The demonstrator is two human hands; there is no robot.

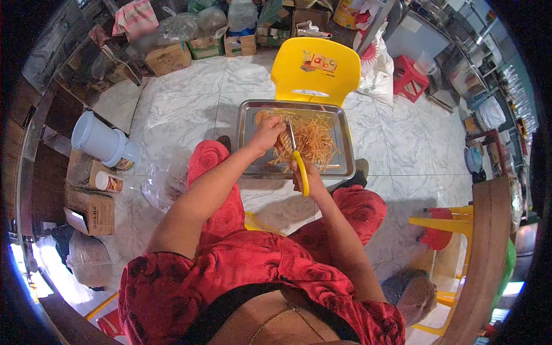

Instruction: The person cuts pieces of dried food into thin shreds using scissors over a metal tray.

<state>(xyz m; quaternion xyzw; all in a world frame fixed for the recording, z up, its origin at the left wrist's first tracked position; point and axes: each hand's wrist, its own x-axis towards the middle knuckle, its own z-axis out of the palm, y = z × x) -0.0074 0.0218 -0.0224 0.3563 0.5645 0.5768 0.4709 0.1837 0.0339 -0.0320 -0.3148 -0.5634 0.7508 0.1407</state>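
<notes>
In front of me a metal tray [247,167] rests on the seat of a small yellow chair [287,63]. A heap of thin orange-brown strips [316,138] covers much of its middle and right side. My left hand [268,133] is closed over the tray's left part, pinching a wider ridged orange-brown piece [284,140]. My right hand [306,177] grips scissors [299,164] by their yellow handles. The blades point away from me, up beside the left fingers and the ridged piece. Whether the blades touch that piece I cannot tell.
White and blue buckets [95,137], a small lidded tub [109,182] and cardboard boxes [92,213] stand at left. Clear plastic bags [161,187] lie by my leg. A red stool [409,79] is at back right, a yellow stool [443,224] at right near a wooden edge [489,230].
</notes>
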